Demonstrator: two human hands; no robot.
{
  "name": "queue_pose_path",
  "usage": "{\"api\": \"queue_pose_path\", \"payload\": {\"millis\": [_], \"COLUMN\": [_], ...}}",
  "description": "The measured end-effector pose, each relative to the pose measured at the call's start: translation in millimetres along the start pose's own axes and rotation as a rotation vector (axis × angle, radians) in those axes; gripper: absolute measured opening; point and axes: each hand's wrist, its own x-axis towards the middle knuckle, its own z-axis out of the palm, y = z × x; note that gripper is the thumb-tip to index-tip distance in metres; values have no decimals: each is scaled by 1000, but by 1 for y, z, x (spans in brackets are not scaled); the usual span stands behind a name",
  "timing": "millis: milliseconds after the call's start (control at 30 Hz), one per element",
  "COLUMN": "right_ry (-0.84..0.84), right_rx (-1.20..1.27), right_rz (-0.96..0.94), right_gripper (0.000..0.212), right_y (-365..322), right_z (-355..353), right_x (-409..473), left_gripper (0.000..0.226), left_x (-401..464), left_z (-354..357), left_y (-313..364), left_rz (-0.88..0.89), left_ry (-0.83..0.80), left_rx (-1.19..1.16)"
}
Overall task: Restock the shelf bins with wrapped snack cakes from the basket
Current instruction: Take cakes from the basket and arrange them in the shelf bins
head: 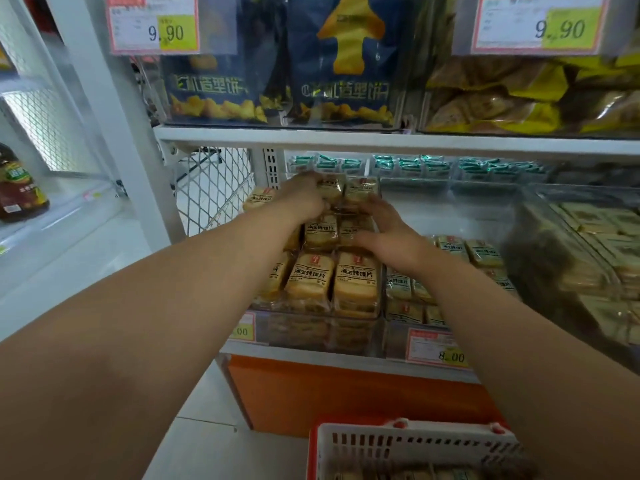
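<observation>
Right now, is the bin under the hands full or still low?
Full: snack cakes stack to the clear bin rim, front to back, under both hands.

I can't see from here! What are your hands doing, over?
Left hand gripping snack cakes at bin's back. Right hand flat on the stack. Basket below. Nothing blocking.

Head view, down toward shelf [346,135]
</observation>
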Motion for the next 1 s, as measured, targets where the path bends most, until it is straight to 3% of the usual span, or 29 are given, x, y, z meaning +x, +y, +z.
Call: {"api": "queue_pose_path", "payload": {"millis": [133, 267, 433, 533, 600, 667, 733, 833, 900, 1000], "right_ry": [-10, 73, 241, 458, 560, 633, 625, 445, 307, 139], "right_rx": [-6, 127, 206, 117, 58, 47, 81, 105, 282, 464], "right_rz": [-18, -38, -77, -183, -185, -98, 86, 387, 585, 854], "right_gripper": [65, 48, 35, 16, 10, 7, 7, 10, 15, 21], "right_y": [-3, -1, 9, 17, 31, 53, 83, 126, 151, 183], "right_z": [-3, 0, 11, 15, 22, 35, 55, 86, 103, 123], "right_x": [-3, -24, -98, -163, -204, -236, -261, -285, -295, -302], "left_gripper": [79, 72, 43, 32, 26, 21, 22, 30, 39, 52], "left_x": [-5, -33, -119, -189, -232, -270, -303, -336, -351, -356], "left_z": [-2, -6, 16, 52, 87, 128, 167, 214, 236, 253], "left_y": [0, 6, 21, 34, 35, 25, 4, -34, -51, -67], "left_rz": [-22, -11, 102, 309, 419, 435, 344, 129, 108, 61], "left_ry": [-42, 31, 406, 718, 808, 703, 440, -6, -227, -389], "left_rx": [-84, -13, -74, -137, -164, -163, -118, 25, 203, 246]}}
